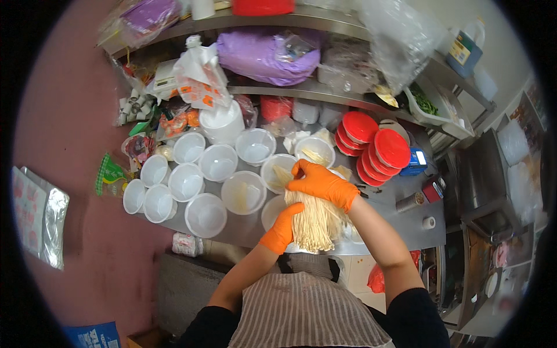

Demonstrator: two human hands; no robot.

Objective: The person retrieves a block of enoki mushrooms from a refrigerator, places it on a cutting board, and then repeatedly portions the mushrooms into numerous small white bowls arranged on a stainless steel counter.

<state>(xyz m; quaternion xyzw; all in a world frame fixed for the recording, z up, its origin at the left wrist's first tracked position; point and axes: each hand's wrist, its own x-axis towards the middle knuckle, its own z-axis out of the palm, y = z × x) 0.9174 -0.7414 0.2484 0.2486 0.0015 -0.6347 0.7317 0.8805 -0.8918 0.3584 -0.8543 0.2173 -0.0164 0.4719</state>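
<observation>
My left hand (282, 228), in an orange glove, supports the left side of a big bunch of enoki mushrooms (315, 224) near the table's front edge. Gloved in orange too, my right hand (320, 180) grips the top of the same bunch, its fingertips pinched together. Just beyond my hands, a white plastic bowl (315, 150) holds a few pale strands, and another bowl (278, 172) has some pale pieces in it. To their left a bowl (243, 192) contains a pale strip. Several bowls, such as this one (206, 215), stand further left with no food visible inside.
Stacked red-lidded containers (391, 148) stand right of the bowls on the metal table (383, 209). A stack of white bowls (222, 122) is at the back left. Above runs a metal shelf (278, 90) with a purple bag (270, 56). A shaker (410, 202) lies at the right.
</observation>
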